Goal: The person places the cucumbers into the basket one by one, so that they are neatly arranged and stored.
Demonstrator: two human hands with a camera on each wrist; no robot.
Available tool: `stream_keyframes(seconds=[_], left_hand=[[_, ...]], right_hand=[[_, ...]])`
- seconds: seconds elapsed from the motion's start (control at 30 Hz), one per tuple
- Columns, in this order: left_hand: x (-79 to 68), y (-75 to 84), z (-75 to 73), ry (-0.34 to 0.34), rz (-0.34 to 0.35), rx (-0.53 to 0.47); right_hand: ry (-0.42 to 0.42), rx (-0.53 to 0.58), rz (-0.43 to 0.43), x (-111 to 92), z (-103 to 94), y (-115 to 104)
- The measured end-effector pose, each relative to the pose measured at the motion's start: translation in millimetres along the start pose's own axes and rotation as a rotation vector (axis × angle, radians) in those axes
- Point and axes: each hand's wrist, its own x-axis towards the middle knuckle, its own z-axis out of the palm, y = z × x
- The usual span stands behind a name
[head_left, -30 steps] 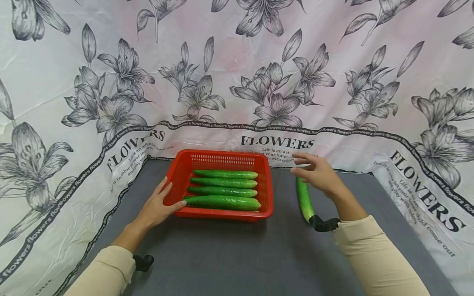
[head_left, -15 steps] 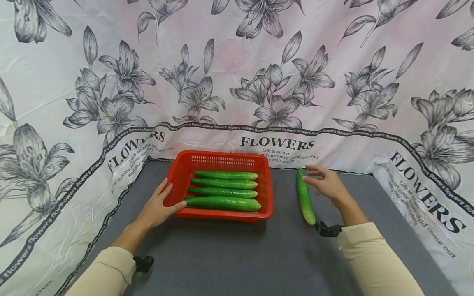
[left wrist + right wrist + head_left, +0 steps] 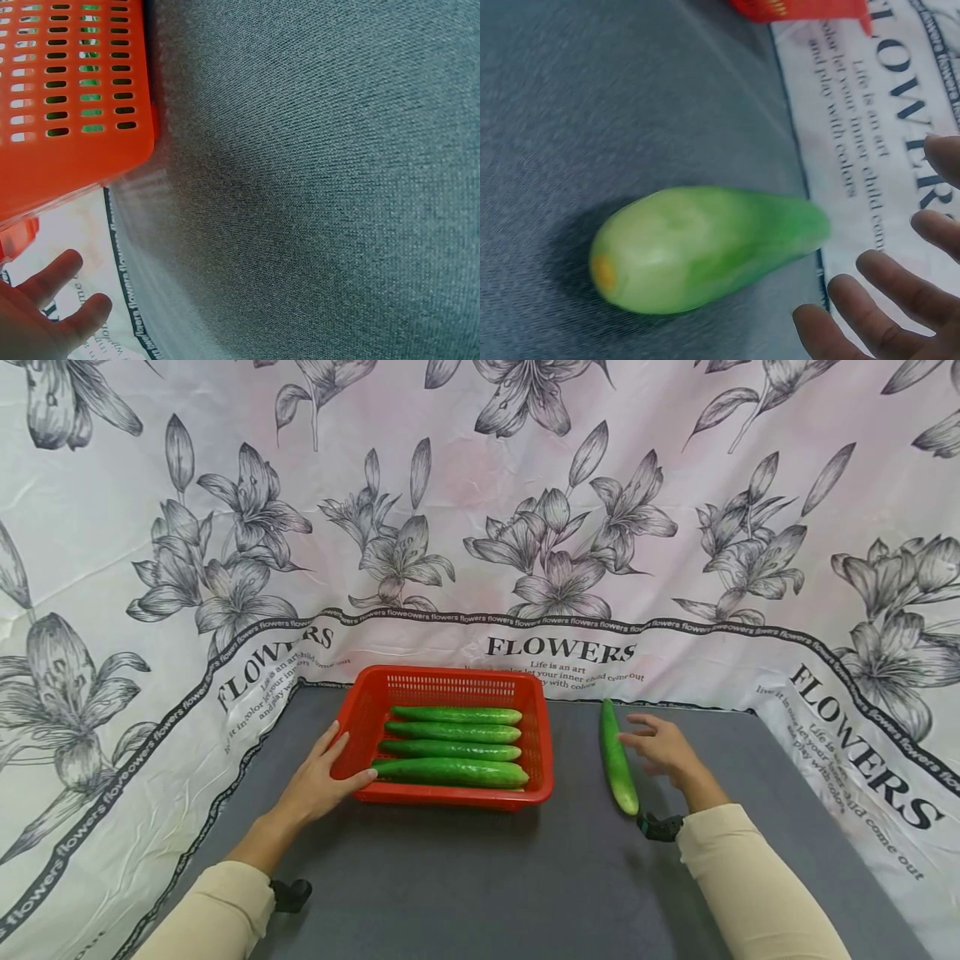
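Observation:
A red plastic basket [image 3: 465, 795] with slotted sides holds several green cucumbers [image 3: 450, 772] lying side by side. My left hand [image 3: 318, 781] rests at the basket's left front corner, fingers spread and fairly straight, thumb over the rim. Two of its fingertips show beside the basket in the left wrist view. One more cucumber [image 3: 617, 760] lies on the table right of the basket, its pale blunt end toward me. Just to the right of that cucumber hovers my right hand [image 3: 663, 747], fingers loosely spread and holding nothing. In the right wrist view a gap separates the fingers [image 3: 907, 292] from the cucumber [image 3: 705, 247].
Dark grey cloth covers the table [image 3: 465, 885]. A white floral curtain [image 3: 480, 527] stands along the back and both sides, its hem meeting the table edge behind the basket. Black wrist straps with cameras [image 3: 291, 895] sit below each hand.
My right hand has moved down and to the right, from over the loose cucumber's far end to beside it. The left hand and basket stay put.

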Motion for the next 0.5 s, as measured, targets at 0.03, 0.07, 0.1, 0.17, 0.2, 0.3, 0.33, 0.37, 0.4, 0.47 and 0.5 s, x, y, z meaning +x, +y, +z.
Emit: stream_keyframes(seconds=[0.03, 0.07, 0.1, 0.17, 0.2, 0.3, 0.33, 0.37, 0.4, 0.47, 0.5], left_hand=[[0.0, 0.0, 0.1, 0.0, 0.001, 0.0], [0.1, -0.1, 0.1, -0.001, 0.0, 0.0], [0.1, -0.2, 0.1, -0.001, 0.0, -0.001], [0.3, -0.4, 0.1, -0.002, 0.0, 0.0], [0.4, -0.4, 0.0, -0.002, 0.0, -0.001], [0.7, -0.5, -0.1, -0.003, -0.001, -0.004], [0.7, -0.5, -0.2, -0.004, -0.001, -0.004], [0.7, -0.5, -0.2, -0.003, -0.001, -0.006], [0.6, -0.6, -0.2, -0.002, -0.001, -0.007], [0.4, -0.6, -0.1, -0.002, -0.001, -0.007], [0.3, -0.6, 0.0, -0.002, -0.001, -0.009]], right_hand=[[-0.004, -0.001, 0.008, 1.2, 0.5, 2.3], [-0.006, 0.0, 0.016, 2.3, 1.0, 4.4], [-0.009, 0.0, 0.022, 3.2, 1.4, 6.3], [-0.02, -0.002, 0.037, 5.3, 2.6, 8.5], [-0.023, 0.0, 0.046, 6.6, 3.2, 9.9], [-0.029, -0.006, 0.072, 10.2, 5.4, 13.3], [-0.028, -0.008, 0.085, 11.2, 6.5, 14.1], [-0.026, -0.01, 0.097, 12.3, 7.7, 14.7], [-0.025, -0.018, 0.106, 12.9, 9.0, 15.0], [-0.017, -0.034, 0.122, 14.1, 11.7, 15.5], [-0.013, -0.039, 0.129, 14.7, 13.1, 15.8]])
